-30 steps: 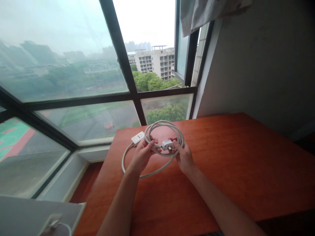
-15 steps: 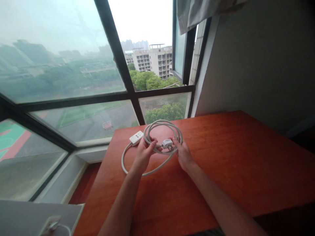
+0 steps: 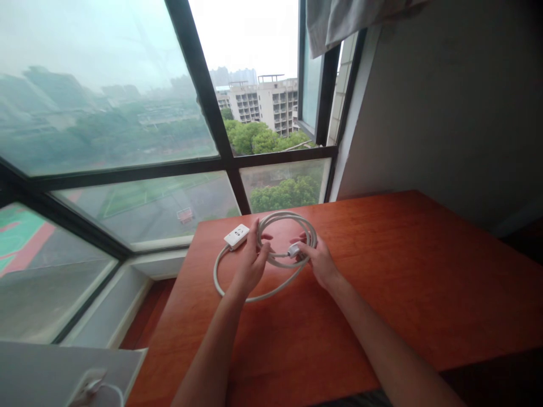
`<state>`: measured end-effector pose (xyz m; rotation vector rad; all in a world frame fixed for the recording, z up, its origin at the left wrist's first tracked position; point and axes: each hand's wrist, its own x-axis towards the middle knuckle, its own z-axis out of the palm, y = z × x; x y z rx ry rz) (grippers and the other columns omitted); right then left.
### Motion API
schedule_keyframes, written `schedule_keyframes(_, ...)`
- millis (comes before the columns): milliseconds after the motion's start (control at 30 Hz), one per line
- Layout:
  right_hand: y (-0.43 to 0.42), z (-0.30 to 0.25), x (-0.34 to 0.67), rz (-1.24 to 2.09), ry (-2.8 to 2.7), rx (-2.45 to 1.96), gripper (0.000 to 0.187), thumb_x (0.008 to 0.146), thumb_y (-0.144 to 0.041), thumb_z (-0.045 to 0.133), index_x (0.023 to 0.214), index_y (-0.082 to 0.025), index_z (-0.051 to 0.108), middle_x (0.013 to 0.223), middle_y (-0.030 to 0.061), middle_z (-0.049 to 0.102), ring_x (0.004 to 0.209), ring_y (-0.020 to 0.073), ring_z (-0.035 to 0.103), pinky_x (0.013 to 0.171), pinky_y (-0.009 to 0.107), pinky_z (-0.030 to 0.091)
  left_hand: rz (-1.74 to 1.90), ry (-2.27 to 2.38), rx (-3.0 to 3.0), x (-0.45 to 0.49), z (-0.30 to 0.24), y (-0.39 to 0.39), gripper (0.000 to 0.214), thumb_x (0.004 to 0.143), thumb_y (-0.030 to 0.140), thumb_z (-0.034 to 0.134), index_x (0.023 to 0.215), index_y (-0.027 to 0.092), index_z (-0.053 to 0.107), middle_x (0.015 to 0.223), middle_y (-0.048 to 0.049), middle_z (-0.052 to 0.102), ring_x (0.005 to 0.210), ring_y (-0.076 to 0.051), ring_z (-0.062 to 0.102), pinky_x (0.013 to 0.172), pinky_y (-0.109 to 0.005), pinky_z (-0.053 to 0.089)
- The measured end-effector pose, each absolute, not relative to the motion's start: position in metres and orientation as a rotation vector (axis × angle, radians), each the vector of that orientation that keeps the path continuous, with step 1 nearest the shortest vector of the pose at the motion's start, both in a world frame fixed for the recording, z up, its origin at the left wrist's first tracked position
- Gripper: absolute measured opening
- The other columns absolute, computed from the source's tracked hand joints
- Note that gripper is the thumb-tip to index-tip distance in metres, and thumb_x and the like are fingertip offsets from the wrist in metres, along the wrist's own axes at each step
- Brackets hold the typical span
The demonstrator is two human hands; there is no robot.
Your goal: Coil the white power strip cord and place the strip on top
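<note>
A coiled white extension cord [image 3: 283, 219] lies on the reddish wooden table [image 3: 403, 282], near the window corner. Its white socket block [image 3: 236, 236] rests at the coil's left side. My left hand [image 3: 251, 264] hovers over the coil's left part with fingers stretched out and apart, holding nothing. My right hand [image 3: 319, 261] pinches the white plug [image 3: 293, 250] at the coil's near right side. One long loop of cable [image 3: 237, 294] trails toward me on the table.
A large dark-framed window [image 3: 203, 102] rises behind the table's far edge. A grey wall [image 3: 445, 102] stands to the right. A wall socket with a white plugged-in cable [image 3: 91, 385] sits at the lower left. Cloth [image 3: 339, 22] hangs at the top.
My left hand has let go of the coil and its fingers have spread. The plug in my right hand has moved a little to the right and down.
</note>
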<state>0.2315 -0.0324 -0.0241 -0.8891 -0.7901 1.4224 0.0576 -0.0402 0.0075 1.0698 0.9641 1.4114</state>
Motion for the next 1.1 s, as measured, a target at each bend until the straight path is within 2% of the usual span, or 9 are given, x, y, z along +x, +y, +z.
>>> schedule_keyframes(133, -0.032, -0.024, 0.232, 1.409, -0.845, -0.895, 0.038, 0.068, -0.031, 0.073, 0.097, -0.019, 0.053, 0.091, 0.0057, 0.071, 0.057, 0.0140, 0.062, 0.050, 0.025, 0.050, 1.400, 1.011, 1.158, 0.054, 0.008, -0.038, 0.048, 0.073, 0.011, 0.067, 0.118, 0.022, 0.054, 0.098, -0.0035, 0.064, 0.066, -0.009, 0.062, 0.061, -0.018, 0.051)
schedule_keyframes(300, -0.031, -0.022, 0.235, 1.329, -0.929, -0.893, 0.033, 0.072, -0.033, 0.069, 0.097, -0.019, 0.054, 0.097, 0.0055, 0.068, 0.059, 0.0130, 0.061, 0.046, 0.023, 0.049, 1.250, 1.021, 1.307, 0.051, 0.005, -0.037, 0.027, 0.074, 0.018, 0.068, 0.100, 0.017, 0.058, 0.097, -0.0059, 0.062, 0.065, -0.011, 0.065, 0.058, -0.020, 0.054)
schedule_keyframes(467, -0.028, -0.027, 0.240, 1.147, -1.122, -1.015, 0.026, 0.079, -0.037, 0.064, 0.094, -0.018, 0.057, 0.091, 0.0032, 0.067, 0.054, 0.0103, 0.058, 0.045, 0.022, 0.050, 1.220, 1.043, 1.359, 0.047, -0.003, -0.035, 0.034, 0.073, 0.016, 0.070, 0.104, 0.019, 0.055, 0.097, -0.0051, 0.061, 0.066, -0.012, 0.066, 0.059, -0.021, 0.055)
schedule_keyframes(700, -0.023, -0.031, 0.250, 1.347, -1.213, -1.005, 0.046, 0.072, -0.043, 0.073, 0.104, -0.021, 0.047, 0.091, 0.0006, 0.065, 0.054, 0.0142, 0.066, 0.049, 0.027, 0.056, 1.171, 1.081, 1.495, 0.045, -0.005, -0.035, 0.029, 0.077, 0.022, 0.066, 0.103, 0.020, 0.051, 0.091, -0.0019, 0.058, 0.067, -0.012, 0.066, 0.059, -0.021, 0.055)
schedule_keyframes(767, -0.022, -0.031, 0.251, 1.381, -1.230, -1.019, 0.049, 0.070, -0.042, 0.075, 0.103, -0.021, 0.046, 0.087, -0.0006, 0.064, 0.054, 0.0154, 0.067, 0.051, 0.030, 0.057, 1.133, 1.135, 1.545, 0.045, -0.006, -0.035, 0.033, 0.080, 0.023, 0.062, 0.110, 0.020, 0.047, 0.094, -0.0022, 0.057, 0.068, -0.012, 0.065, 0.059, -0.023, 0.055)
schedule_keyframes(833, -0.022, -0.030, 0.250, 1.392, -1.216, -1.017, 0.048, 0.070, -0.043, 0.074, 0.101, -0.021, 0.045, 0.082, -0.0024, 0.062, 0.053, 0.0161, 0.067, 0.051, 0.030, 0.057, 1.115, 1.171, 1.561, 0.047, -0.006, -0.035, 0.048, 0.083, 0.024, 0.058, 0.126, 0.023, 0.038, 0.100, -0.0044, 0.057, 0.070, -0.012, 0.065, 0.061, -0.026, 0.056)
schedule_keyframes(933, -0.022, -0.028, 0.248, 1.378, -1.175, -1.009, 0.044, 0.071, -0.045, 0.072, 0.098, -0.022, 0.045, 0.075, -0.0048, 0.059, 0.053, 0.0153, 0.065, 0.049, 0.028, 0.054, 1.161, 1.301, 1.681, 0.051, -0.006, -0.035, 0.065, 0.085, 0.026, 0.054, 0.142, 0.024, 0.022, 0.113, -0.0110, 0.055, 0.081, -0.017, 0.066, 0.070, -0.035, 0.057)
schedule_keyframes(1000, -0.022, -0.027, 0.246, 1.364, -1.157, -1.017, 0.040, 0.073, -0.045, 0.070, 0.095, -0.021, 0.047, 0.069, -0.0058, 0.057, 0.050, 0.0127, 0.060, 0.046, 0.025, 0.050, 1.234, 1.458, 1.914, 0.055, -0.004, -0.037, 0.065, 0.085, 0.027, 0.056, 0.142, 0.021, 0.025, 0.122, -0.0155, 0.051, 0.101, -0.025, 0.061, 0.085, -0.044, 0.053)
schedule_keyframes(1100, -0.022, -0.026, 0.245, 1.370, -1.126, -1.044, 0.033, 0.078, -0.048, 0.063, 0.089, -0.021, 0.048, 0.059, -0.0068, 0.054, 0.044, 0.0091, 0.049, 0.040, 0.021, 0.042, 1.312, 1.608, 2.304, 0.064, 0.003, -0.044, 0.057, 0.085, 0.026, 0.058, 0.137, 0.019, 0.037, 0.133, -0.0188, 0.044, 0.127, -0.032, 0.043, 0.104, -0.052, 0.038)
